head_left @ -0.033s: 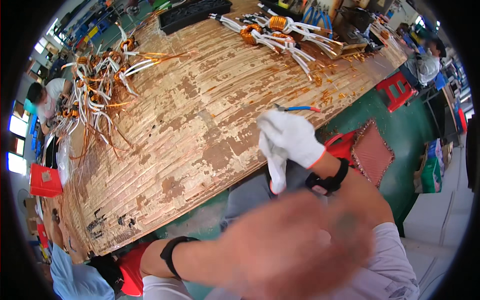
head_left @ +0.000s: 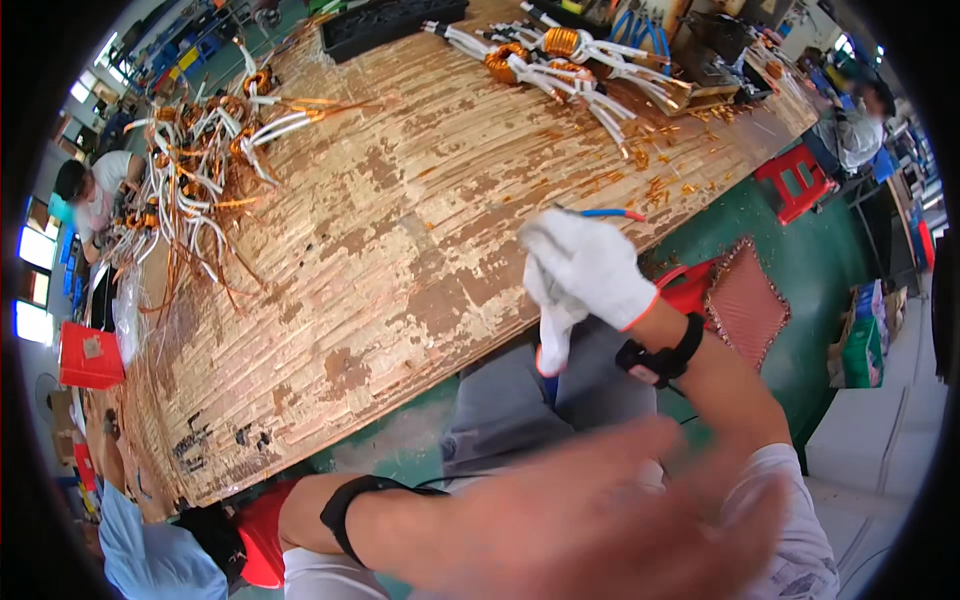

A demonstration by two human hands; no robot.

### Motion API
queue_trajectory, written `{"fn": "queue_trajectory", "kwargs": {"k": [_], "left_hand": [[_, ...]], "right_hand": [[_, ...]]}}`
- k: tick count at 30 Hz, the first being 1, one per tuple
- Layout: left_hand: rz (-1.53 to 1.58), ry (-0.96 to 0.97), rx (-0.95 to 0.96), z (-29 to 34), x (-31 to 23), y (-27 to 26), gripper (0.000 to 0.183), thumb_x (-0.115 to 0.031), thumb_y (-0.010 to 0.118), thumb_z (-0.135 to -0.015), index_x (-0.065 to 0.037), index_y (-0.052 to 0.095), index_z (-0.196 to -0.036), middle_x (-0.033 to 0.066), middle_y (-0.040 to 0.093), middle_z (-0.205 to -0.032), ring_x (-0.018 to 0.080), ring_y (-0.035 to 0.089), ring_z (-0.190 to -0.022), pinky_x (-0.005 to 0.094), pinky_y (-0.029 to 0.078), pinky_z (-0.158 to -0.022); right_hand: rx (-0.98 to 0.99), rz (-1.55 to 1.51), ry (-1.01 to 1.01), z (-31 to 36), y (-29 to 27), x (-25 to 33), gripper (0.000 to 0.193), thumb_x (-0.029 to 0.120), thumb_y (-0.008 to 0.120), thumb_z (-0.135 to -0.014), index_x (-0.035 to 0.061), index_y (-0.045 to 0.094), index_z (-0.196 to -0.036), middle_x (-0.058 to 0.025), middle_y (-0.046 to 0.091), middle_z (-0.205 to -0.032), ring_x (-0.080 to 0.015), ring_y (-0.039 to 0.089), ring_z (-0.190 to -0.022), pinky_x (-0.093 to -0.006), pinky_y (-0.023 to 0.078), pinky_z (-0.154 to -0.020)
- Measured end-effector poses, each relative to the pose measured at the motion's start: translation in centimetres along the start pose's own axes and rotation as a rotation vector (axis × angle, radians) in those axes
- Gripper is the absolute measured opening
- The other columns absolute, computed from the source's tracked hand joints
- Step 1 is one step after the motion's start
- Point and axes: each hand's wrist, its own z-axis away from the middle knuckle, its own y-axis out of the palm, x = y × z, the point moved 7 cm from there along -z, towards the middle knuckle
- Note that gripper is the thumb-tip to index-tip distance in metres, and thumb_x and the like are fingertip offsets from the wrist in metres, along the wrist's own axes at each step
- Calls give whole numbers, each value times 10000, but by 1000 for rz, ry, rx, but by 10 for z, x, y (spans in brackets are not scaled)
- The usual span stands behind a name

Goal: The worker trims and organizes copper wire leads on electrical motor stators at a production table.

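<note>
A white knitted work glove with an orange edge covers my right hand [head_left: 595, 265], which is closed at the table's near edge. A second white glove [head_left: 553, 345] hangs from its fingers, cuff down. Just beyond the knuckles, a pair of pliers with blue and red handles [head_left: 612, 213] lies on the worn wooden table [head_left: 370, 290], its head hidden by the hand. My left hand [head_left: 600, 510] is bare and blurred, close in front over my lap. Its fingers look spread, with nothing visible in them. Dark bands circle both my wrists.
Copper-wound ring coils with white sleeved leads [head_left: 190, 180] are heaped at the left; several more coils [head_left: 560, 65] lie at the far right. Copper scraps [head_left: 660, 185] litter the right edge. A black tray [head_left: 390, 28], red stool [head_left: 793, 183] and co-workers [head_left: 100, 195] stand around.
My left hand has shifted down and to the right, its fingers now spreading apart. My right hand, with the loose glove, has moved only slightly.
</note>
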Motion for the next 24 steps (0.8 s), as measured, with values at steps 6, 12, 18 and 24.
{"fn": "queue_trajectory", "kwargs": {"k": [6,12,18,24], "left_hand": [[87,-97,-533,0,-26,-4,202,-167,660,-932,-44,723,-1080,58,733,-968,203,657,-812,359,527,-755],[93,-276,-413,20,0,-20,198,-102,664,-891,-33,730,-1064,99,734,-949,242,676,-799,358,534,-722],[75,-328,-350,43,6,-39,210,-38,668,-851,-21,737,-1048,140,734,-929,280,694,-785,357,540,-690],[170,-484,75,109,85,18,248,-32,736,-801,-72,732,-1045,101,730,-905,306,716,-793,397,562,-726]], "right_hand": [[-29,48,-22,-3,-7,3,319,385,558,-1015,104,691,-1081,-149,730,-970,-369,705,-920,-442,558,-768],[-3,62,-6,-8,1,-1,352,422,527,-1022,121,693,-1099,-158,729,-948,-373,710,-874,-457,558,-721],[-70,0,-28,-5,-6,-7,363,451,545,-1010,129,699,-1075,-158,732,-913,-384,706,-879,-478,549,-750],[-16,-24,187,-6,-14,-23,319,327,582,-1005,55,711,-1111,-157,736,-999,-333,715,-959,-393,548,-828]]}}
